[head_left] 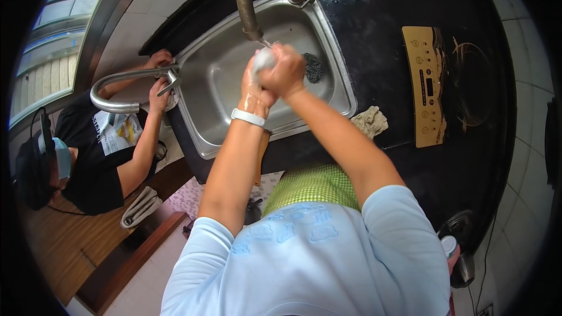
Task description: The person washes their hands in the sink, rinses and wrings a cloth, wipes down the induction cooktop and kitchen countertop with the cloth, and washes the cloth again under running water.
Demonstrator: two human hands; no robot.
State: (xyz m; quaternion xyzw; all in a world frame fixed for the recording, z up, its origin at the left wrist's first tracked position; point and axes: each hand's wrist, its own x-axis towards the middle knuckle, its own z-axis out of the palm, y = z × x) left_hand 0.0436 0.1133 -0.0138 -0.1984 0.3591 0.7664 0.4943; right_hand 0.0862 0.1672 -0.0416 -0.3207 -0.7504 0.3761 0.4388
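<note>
White, rounded, wet-looking object (264,61) is between my hands, upper middle of the frame, over the sink; motion blur, can't tell what it is. My left hand (253,85) is cupped around its left side, fingertips too blurred to tell whether spread or together. My right hand (285,70) has its fingers curled together, closed on the right side of it. White band (248,117) on my left wrist. Curved metal faucet (246,0) just above, water running onto my hands. Below: rectangular stainless-steel sink (219,90), dark wiry scouring pad (314,68) lying in it, right of my right hand. Crumpled beige cloth (370,122) at the sink's lower right corner, on the black countertop (380,41). Gold control panel (426,90) right of center. Far left: masked co-worker in a black shirt (88,164), both hands near a second curved metal faucet (114,97).
</note>
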